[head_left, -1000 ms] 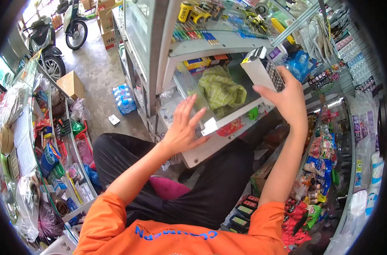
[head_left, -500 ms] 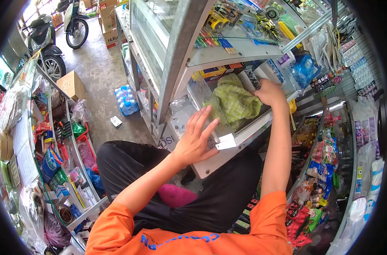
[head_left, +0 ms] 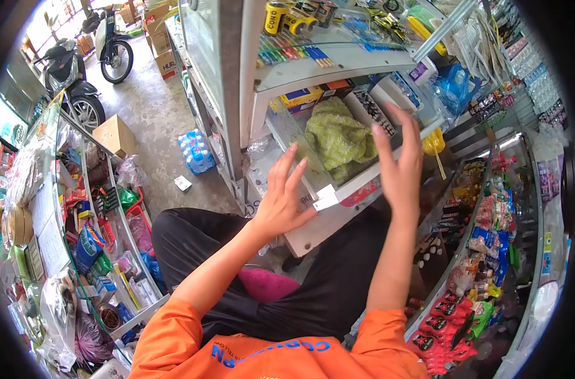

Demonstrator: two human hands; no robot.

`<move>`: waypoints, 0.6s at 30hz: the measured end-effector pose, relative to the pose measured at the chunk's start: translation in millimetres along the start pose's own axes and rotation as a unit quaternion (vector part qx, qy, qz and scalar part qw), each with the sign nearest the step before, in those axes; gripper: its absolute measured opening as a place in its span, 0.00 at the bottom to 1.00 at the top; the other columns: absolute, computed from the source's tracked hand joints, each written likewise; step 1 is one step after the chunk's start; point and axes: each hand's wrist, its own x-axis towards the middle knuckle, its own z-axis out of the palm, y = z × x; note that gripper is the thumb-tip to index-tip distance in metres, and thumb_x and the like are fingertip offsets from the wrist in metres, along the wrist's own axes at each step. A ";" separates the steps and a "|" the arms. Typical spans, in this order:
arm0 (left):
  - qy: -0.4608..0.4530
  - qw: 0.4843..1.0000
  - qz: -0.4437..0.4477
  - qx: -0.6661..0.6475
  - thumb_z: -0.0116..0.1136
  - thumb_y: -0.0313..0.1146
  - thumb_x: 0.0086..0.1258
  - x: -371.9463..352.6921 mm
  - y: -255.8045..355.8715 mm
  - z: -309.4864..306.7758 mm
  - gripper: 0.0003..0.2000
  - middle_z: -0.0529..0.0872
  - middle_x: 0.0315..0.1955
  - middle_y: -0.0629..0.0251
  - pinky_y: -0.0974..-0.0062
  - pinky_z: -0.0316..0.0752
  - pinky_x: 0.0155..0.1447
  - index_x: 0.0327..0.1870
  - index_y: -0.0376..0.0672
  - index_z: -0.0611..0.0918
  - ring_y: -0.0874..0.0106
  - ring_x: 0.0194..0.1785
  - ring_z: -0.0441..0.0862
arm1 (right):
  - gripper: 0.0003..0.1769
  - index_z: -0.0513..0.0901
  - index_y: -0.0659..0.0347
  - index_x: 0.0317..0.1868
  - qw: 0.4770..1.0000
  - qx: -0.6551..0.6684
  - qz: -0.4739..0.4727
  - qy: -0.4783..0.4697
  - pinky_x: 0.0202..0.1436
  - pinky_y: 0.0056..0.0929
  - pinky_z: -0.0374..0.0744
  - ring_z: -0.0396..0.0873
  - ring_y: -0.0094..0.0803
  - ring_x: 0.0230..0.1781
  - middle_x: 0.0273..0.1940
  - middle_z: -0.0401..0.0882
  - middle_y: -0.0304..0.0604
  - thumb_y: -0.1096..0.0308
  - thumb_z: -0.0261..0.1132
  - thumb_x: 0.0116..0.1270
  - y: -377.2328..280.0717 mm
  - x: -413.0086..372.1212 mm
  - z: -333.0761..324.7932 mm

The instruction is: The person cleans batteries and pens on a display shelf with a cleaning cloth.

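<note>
My left hand (head_left: 280,199) is spread at the left edge of a pale, clear-sided tray (head_left: 299,165) in the display cabinet, its thumb near a small white tag (head_left: 326,198). Inside the tray lies a crumpled yellow-green cloth (head_left: 338,136). My right hand (head_left: 401,165) is raised over the tray's right front, fingers apart and holding nothing. Just behind its fingertips sits an open white box (head_left: 371,112) of small dark-and-silver items. A yellow and blue box (head_left: 301,98) stands behind the cloth.
Above is a glass shelf (head_left: 338,71) with yellow cans (head_left: 275,18). Snack packets (head_left: 489,234) fill a case at right; goods crowd another case at left (head_left: 110,234). On the floor are a bottle pack (head_left: 196,151), a cardboard box (head_left: 114,135) and motorbikes (head_left: 72,79).
My right hand has come away from the small items behind the cloth and lifted toward me, its fingers opening. My left hand stays near the tray's left edge. The view has shifted slightly.
</note>
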 end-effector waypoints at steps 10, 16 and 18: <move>0.006 1.000 0.001 0.007 0.83 0.48 0.54 6.0 11.4 -2.8 0.62 0.50 0.85 0.30 0.43 0.53 0.87 0.86 0.36 0.53 0.35 0.87 0.52 | 0.13 0.87 0.57 0.58 0.990 0.068 -0.092 0.081 0.65 0.44 0.72 0.83 0.46 0.57 0.54 0.88 0.44 0.66 0.61 0.81 7.1 -35.5 27.0; -0.013 1.000 0.013 0.011 0.73 0.55 0.65 3.5 6.2 -4.2 0.58 0.50 0.85 0.30 0.44 0.50 0.87 0.87 0.33 0.51 0.37 0.87 0.52 | 0.10 0.89 0.57 0.50 0.993 0.070 -0.081 0.058 0.56 0.42 0.72 0.83 0.41 0.45 0.43 0.88 0.40 0.66 0.60 0.80 8.2 -39.7 24.6; -0.014 1.000 0.000 0.014 0.69 0.54 0.69 3.8 8.1 -5.2 0.55 0.50 0.85 0.31 0.45 0.49 0.87 0.87 0.32 0.51 0.38 0.87 0.51 | 0.10 0.89 0.56 0.47 0.991 0.064 -0.092 0.074 0.52 0.41 0.71 0.82 0.39 0.40 0.39 0.86 0.38 0.66 0.60 0.80 11.8 -39.7 26.1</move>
